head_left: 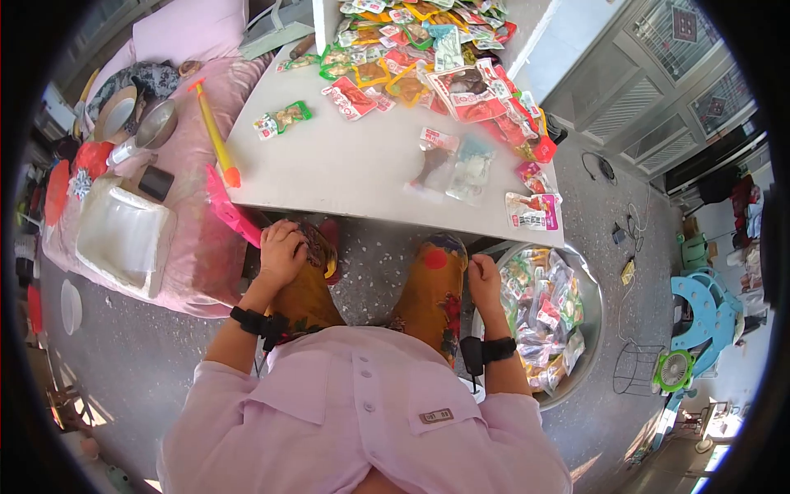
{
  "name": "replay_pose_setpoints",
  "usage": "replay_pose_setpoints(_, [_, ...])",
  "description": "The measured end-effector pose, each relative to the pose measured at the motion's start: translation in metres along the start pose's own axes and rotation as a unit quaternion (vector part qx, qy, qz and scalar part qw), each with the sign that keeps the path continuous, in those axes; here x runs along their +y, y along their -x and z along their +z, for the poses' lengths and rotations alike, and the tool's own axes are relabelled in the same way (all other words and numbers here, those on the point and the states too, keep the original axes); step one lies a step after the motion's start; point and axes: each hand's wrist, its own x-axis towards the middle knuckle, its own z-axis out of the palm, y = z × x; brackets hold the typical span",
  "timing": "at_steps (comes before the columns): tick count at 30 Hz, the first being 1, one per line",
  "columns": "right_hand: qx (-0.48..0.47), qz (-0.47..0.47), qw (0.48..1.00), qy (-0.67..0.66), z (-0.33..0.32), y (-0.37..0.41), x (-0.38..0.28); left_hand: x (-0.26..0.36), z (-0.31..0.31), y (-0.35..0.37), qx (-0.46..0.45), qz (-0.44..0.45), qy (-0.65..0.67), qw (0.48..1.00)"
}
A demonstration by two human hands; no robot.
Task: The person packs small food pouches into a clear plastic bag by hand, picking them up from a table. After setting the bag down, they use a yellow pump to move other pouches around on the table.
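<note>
My left hand rests on my left knee, its fingers lying over the patterned trousers. Close beside its fingertips is the end of a bright pink plastic piece at the table's left edge. My right hand hangs beside my right knee, near the rim of a metal basin; its fingers are mostly hidden. Snack packets fill the basin. In front of me on the white table lie a clear packet with dark contents and a pale clear packet.
A large heap of colourful packets covers the table's far side. One green packet lies apart on the left. A yellow stick with orange ends is at the table edge. On the pink-covered bed stands a white foam box.
</note>
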Motion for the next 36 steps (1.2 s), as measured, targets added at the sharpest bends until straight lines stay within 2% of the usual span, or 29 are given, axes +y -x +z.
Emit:
replay_pose_setpoints(4, [-0.002,-0.131,0.99,0.048,0.034,-0.005,-0.011,-0.006,-0.003,0.004,0.029,0.008,0.033,0.999])
replay_pose_setpoints(6, [0.01,-0.22,0.973,0.063,0.05,-0.007,-0.012,-0.008,-0.011,0.004,0.091,0.008,0.045,0.995])
replay_pose_setpoints(9, [0.014,-0.217,0.962,0.165,0.063,0.002,-0.017,-0.018,-0.029,-0.003,0.181,0.004,0.028,0.983])
replay_pose_setpoints(12, [0.02,-0.216,0.955,0.2,0.069,0.001,-0.018,-0.046,-0.05,-0.028,0.234,-0.079,0.04,0.968])
replay_pose_setpoints(14, [0.021,-0.21,0.955,0.207,0.068,0.0,-0.018,-0.065,-0.066,-0.053,0.227,-0.15,0.052,0.961])
replay_pose_setpoints(16, [0.018,-0.211,0.954,0.212,0.071,0.0,-0.02,-0.102,-0.061,-0.077,0.207,-0.251,0.12,0.938])
replay_pose_setpoints(18, [0.016,-0.209,0.954,0.214,0.073,-0.001,-0.021,-0.12,-0.055,-0.097,0.196,-0.308,0.089,0.927])
replay_pose_setpoints(24, [0.028,-0.214,0.953,0.215,0.074,-0.002,-0.016,-0.136,-0.053,-0.117,0.083,-0.432,0.118,0.89])
replay_pose_setpoints(27, [0.027,-0.215,0.954,0.209,0.073,-0.003,-0.014,-0.174,-0.029,-0.119,0.071,-0.452,0.233,0.858])
replay_pose_setpoints(29, [0.029,-0.212,0.954,0.208,0.07,-0.002,-0.015,-0.141,-0.064,-0.117,0.062,-0.472,0.336,0.813])
replay_pose_setpoints(31, [0.035,-0.212,0.954,0.208,0.071,-0.002,-0.019,-0.131,-0.066,-0.108,0.166,-0.469,0.396,0.772])
replay_pose_setpoints(34, [0.053,-0.247,0.948,0.195,0.069,-0.002,-0.025,-0.11,-0.055,-0.084,0.239,-0.397,0.47,0.751])
replay_pose_setpoints(36, [0.017,-0.246,0.963,0.108,0.068,-0.006,-0.028,-0.058,-0.065,-0.066,0.241,-0.363,0.478,0.762])
